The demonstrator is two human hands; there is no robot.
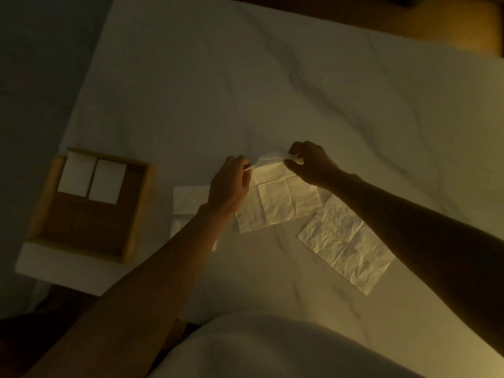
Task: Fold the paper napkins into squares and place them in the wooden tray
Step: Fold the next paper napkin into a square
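An unfolded white paper napkin point(278, 203) lies on the white sheet in the middle. My left hand point(229, 186) pinches its far left corner, and my right hand point(311, 165) pinches its far right corner; the far edge is lifted and curled. A second open napkin point(346, 241) lies flat to the right, partly under my right forearm. A third napkin point(188, 200) lies to the left, mostly hidden under my left arm. The wooden tray point(136, 214) sits at the left with two folded white squares point(77, 173) point(107, 181) side by side in its far part.
The white sheet point(272, 91) is wrinkled and spreads far and right of the hands. The tray rests on the sheet's left corner, near its edge. Dark floor lies beyond the left edge. A wooden surface point(450, 23) shows at the top right.
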